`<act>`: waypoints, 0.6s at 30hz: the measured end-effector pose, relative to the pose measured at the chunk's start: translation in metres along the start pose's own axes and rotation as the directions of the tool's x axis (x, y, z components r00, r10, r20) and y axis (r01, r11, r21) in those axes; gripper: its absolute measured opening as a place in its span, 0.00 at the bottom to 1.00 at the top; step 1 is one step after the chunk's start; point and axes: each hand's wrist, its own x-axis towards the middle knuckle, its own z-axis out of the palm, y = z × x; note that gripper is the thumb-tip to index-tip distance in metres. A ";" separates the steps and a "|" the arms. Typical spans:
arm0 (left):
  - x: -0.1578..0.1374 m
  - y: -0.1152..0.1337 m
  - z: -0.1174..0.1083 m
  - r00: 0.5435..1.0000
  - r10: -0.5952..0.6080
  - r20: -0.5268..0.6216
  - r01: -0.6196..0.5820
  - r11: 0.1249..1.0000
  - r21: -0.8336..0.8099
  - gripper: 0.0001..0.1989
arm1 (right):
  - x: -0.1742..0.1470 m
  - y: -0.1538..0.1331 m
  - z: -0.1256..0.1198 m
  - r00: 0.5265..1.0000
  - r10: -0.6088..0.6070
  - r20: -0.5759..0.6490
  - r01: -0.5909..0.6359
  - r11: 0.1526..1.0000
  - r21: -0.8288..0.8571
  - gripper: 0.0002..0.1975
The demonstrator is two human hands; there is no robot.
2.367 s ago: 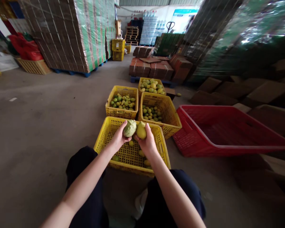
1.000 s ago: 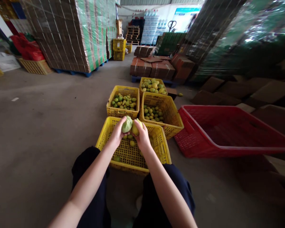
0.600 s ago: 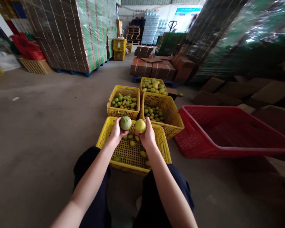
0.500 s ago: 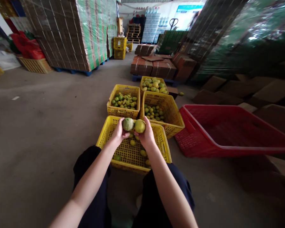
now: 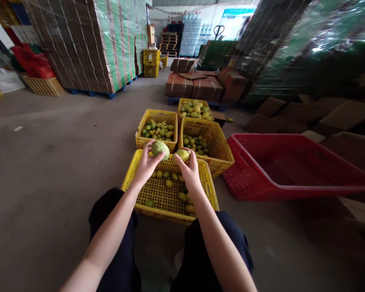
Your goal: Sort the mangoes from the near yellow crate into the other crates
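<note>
My left hand [image 5: 146, 165] is closed around a pale green, bumpy lemon [image 5: 159, 149], its thumb across the near side. In my right hand [image 5: 191, 172] is a yellow-green lemon [image 5: 182, 154], lying on its side between thumb and fingers. Both hands are above the far part of a shallow yellow crate [image 5: 128, 170], and the two lemons are close together. Several yellow lemons [image 5: 169, 183] lie in that crate, along its far side and on the right. A single green one [image 5: 149, 203] rests near its front left; my right forearm hides part of the right side.
Beyond stand three deeper yellow crates of fruit: one left [image 5: 138, 139], one right [image 5: 220, 152], one farther back [image 5: 180, 106]. A large red basket [image 5: 255, 186] is on the right. Flattened cartons [image 5: 207, 89] and wrapped pallet stacks [image 5: 79, 44] are farther off.
Both hands have risen slightly, and the left has moved left with its lemon. The right hand has turned its lemon onto its side. More fruit in the front crate is visible.
</note>
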 end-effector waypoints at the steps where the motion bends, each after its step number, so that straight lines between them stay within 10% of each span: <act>1: -0.003 0.003 -0.002 0.998 0.066 0.014 -0.067 0.996 0.060 0.29 | -0.002 -0.003 -0.003 0.991 -0.136 -0.016 0.133 0.984 -0.120 0.21; 5: -0.010 0.006 -0.009 0.947 0.301 0.112 -0.321 0.891 0.321 0.27 | -0.006 -0.012 -0.014 0.863 -0.495 0.100 0.482 0.749 -0.454 0.20; 13: -0.003 -0.007 -0.020 0.680 0.592 0.432 -0.709 0.382 0.593 0.25 | -0.007 0.004 -0.016 0.726 -0.639 0.255 0.649 0.512 -0.563 0.21; 18: -0.002 -0.006 -0.019 0.795 0.498 0.345 -0.605 0.619 0.501 0.27 | -0.005 -0.001 -0.014 0.782 -0.586 0.212 0.597 0.609 -0.521 0.21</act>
